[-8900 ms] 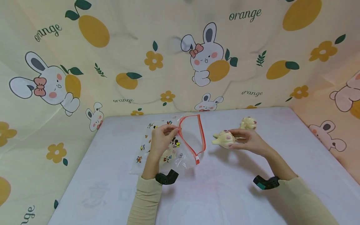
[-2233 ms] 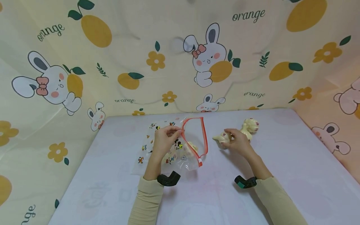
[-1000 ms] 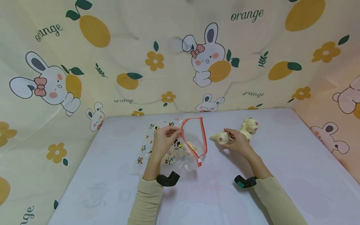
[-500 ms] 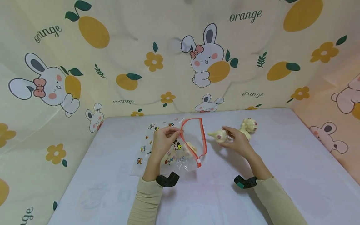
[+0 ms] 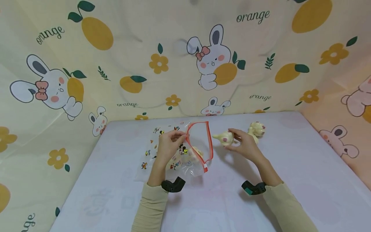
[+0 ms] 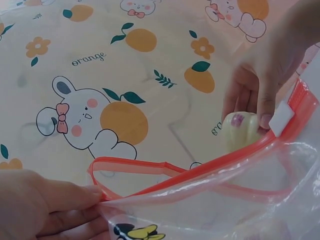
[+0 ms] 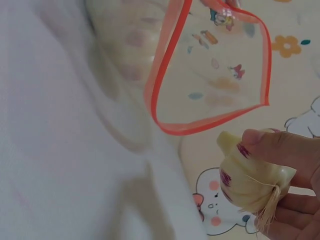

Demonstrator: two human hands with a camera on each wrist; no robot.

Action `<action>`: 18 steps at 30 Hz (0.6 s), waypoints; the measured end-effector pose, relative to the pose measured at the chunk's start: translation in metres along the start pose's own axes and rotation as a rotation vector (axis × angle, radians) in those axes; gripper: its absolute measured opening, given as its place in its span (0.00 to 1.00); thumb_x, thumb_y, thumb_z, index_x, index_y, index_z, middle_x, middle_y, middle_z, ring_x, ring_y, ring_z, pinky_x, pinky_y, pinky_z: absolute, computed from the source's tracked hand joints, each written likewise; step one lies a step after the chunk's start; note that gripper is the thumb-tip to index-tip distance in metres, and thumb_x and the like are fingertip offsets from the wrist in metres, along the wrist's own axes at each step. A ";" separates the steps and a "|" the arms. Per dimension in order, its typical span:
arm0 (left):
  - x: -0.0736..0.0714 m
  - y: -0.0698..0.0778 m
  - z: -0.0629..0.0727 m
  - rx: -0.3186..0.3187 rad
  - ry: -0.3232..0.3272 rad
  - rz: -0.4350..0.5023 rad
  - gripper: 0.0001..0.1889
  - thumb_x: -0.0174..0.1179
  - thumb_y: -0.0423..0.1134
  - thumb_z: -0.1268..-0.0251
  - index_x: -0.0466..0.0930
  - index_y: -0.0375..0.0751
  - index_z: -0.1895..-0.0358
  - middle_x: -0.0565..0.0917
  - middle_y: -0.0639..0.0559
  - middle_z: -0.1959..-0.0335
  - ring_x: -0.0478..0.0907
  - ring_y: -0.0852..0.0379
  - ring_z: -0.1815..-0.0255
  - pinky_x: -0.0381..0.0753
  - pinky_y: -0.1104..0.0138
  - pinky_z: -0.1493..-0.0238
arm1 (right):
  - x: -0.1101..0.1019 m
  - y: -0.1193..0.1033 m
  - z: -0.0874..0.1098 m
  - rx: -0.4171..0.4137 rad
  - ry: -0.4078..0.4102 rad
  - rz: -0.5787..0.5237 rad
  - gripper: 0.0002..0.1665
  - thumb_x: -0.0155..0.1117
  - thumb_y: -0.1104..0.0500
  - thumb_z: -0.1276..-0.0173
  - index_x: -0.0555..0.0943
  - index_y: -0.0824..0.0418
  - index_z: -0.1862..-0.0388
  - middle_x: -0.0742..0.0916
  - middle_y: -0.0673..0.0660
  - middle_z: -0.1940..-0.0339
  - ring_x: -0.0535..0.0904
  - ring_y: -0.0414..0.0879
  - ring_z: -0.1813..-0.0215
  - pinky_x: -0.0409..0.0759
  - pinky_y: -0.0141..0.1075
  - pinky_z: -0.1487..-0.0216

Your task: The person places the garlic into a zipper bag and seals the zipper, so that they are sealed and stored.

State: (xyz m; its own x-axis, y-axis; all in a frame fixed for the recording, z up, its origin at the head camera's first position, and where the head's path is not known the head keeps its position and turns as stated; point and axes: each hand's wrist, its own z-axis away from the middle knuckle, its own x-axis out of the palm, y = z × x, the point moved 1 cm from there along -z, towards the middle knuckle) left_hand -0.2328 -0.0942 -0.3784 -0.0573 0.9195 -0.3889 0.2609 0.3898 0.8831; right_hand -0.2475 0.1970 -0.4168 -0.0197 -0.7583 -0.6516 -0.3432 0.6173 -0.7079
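Observation:
My left hand [image 5: 171, 143] pinches the red zip edge of a clear plastic zip bag [image 5: 207, 141] printed with cartoon figures. The bag's mouth gapes toward the right, with a white slider [image 6: 281, 119] at one end. Pale garlic bulbs [image 5: 197, 153] show through the plastic inside it. My right hand [image 5: 244, 145] grips a garlic bulb [image 5: 225, 138] between thumb and fingers, stem toward the bag mouth. In the right wrist view this held bulb [image 7: 250, 177] shows purple patches and stringy roots, just short of the red rim.
Beyond my right hand, more garlic [image 5: 257, 129] lies on the white table [image 5: 116, 199], partly hidden by the hand. A cloth wall [image 5: 174, 83] printed with rabbits and oranges rises at the table's back edge.
A garlic bulb held earlier is out of my right hand, and more garlic shows in the bag. My right hand has lifted another bulb from the table and shifted it slightly left.

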 end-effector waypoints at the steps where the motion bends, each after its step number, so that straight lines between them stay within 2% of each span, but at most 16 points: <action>1: 0.000 0.000 0.000 0.004 0.000 0.000 0.07 0.64 0.34 0.38 0.86 0.35 0.61 0.88 0.40 0.66 0.84 0.54 0.67 0.84 0.74 0.65 | -0.001 -0.001 0.000 -0.001 0.000 -0.009 0.41 0.76 0.66 0.49 0.71 0.74 0.37 0.79 0.73 0.40 0.77 0.66 0.38 0.78 0.50 0.40; 7: 0.001 0.000 -0.001 0.008 -0.003 0.007 0.07 0.64 0.34 0.38 0.86 0.34 0.61 0.88 0.39 0.66 0.85 0.52 0.66 0.84 0.73 0.64 | -0.005 -0.008 0.000 0.002 -0.009 -0.046 0.41 0.76 0.66 0.49 0.71 0.73 0.37 0.80 0.72 0.41 0.77 0.65 0.38 0.77 0.49 0.39; 18: 0.000 0.001 0.000 -0.011 -0.005 -0.003 0.07 0.64 0.35 0.38 0.86 0.35 0.61 0.88 0.40 0.65 0.85 0.52 0.66 0.85 0.72 0.64 | -0.009 -0.017 0.003 -0.017 -0.027 -0.029 0.40 0.76 0.67 0.50 0.71 0.73 0.37 0.80 0.71 0.41 0.79 0.63 0.40 0.79 0.48 0.42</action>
State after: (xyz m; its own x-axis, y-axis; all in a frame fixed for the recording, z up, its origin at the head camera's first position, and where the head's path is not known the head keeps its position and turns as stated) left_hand -0.2322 -0.0939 -0.3774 -0.0534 0.9180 -0.3931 0.2499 0.3934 0.8848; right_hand -0.2390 0.1935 -0.3998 0.0154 -0.7699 -0.6379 -0.3588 0.5913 -0.7223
